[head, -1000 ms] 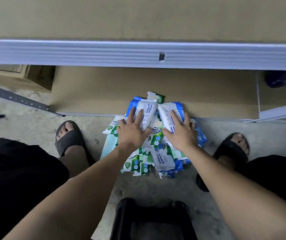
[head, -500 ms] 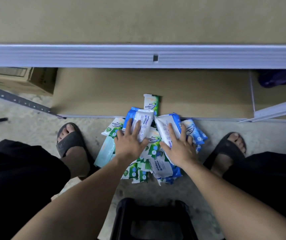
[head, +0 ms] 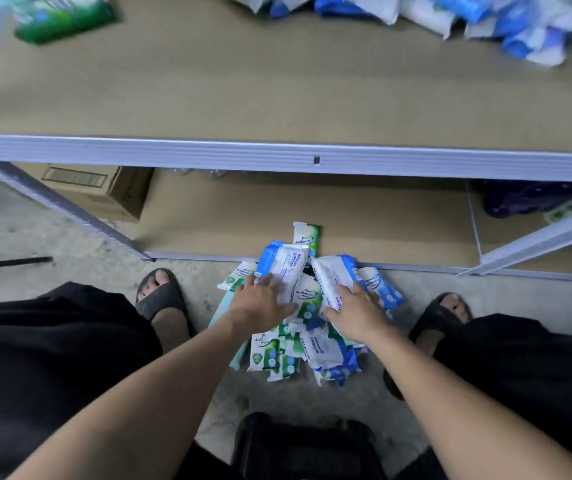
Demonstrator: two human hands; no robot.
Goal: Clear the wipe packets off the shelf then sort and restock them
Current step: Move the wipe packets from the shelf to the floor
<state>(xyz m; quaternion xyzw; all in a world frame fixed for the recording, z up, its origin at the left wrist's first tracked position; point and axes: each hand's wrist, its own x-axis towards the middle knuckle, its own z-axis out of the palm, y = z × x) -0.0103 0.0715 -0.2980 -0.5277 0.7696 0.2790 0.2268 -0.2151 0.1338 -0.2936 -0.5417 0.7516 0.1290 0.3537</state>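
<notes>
The pile of wipe packets [head: 326, 351] lies on the floor [head: 70, 237], against the front edge of the bottom shelf [head: 381, 220] (one green packet [head: 307, 237] rests past that edge). Left hand [head: 262, 303] and right hand [head: 359, 311] press flat on top of the pile, fingers spread, each on a blue-and-white packet.

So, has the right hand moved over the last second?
Yes. The right hand has drawn back toward the person; its fingertips, earlier at the lower shelf's front edge, now lie short of it.
</notes>
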